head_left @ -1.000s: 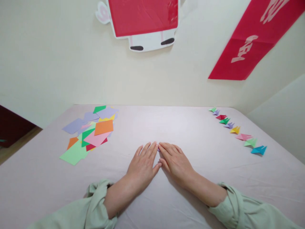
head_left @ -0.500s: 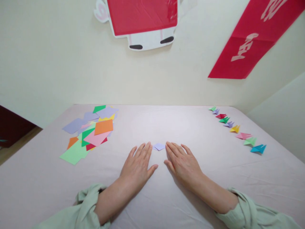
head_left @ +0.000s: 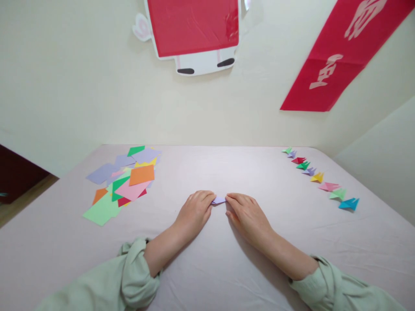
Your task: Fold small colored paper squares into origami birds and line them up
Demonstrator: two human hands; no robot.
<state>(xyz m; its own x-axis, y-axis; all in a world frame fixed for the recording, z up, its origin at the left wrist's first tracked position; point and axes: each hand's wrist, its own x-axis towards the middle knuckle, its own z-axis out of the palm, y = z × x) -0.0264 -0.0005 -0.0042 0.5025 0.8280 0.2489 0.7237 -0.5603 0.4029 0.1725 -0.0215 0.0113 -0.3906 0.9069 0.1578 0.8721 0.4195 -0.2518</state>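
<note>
Between my hands, low over the middle of the table, is a small piece of folded lilac paper (head_left: 219, 200). My left hand (head_left: 195, 212) is closed, pinching the paper's left end between thumb and fingers. At its right end, the fingertips of my right hand (head_left: 248, 212) touch the tip; these fingers are stretched out side by side, with the thumb apart and below. The fingertips hide both ends of the paper, so its full outline does not show.
Loose coloured paper sheets (head_left: 134, 190) lie in an overlapping heap at the left. Along the right side runs a slanting row of several small folded paper figures (head_left: 330, 186). The pale tablecloth (head_left: 220, 255) has light creases. Behind the table stands a wall (head_left: 207, 112).
My left hand has gone from lying flat with spread fingers to pinching the paper's left end. My right hand stays at the right end. The view has tilted slightly.
</note>
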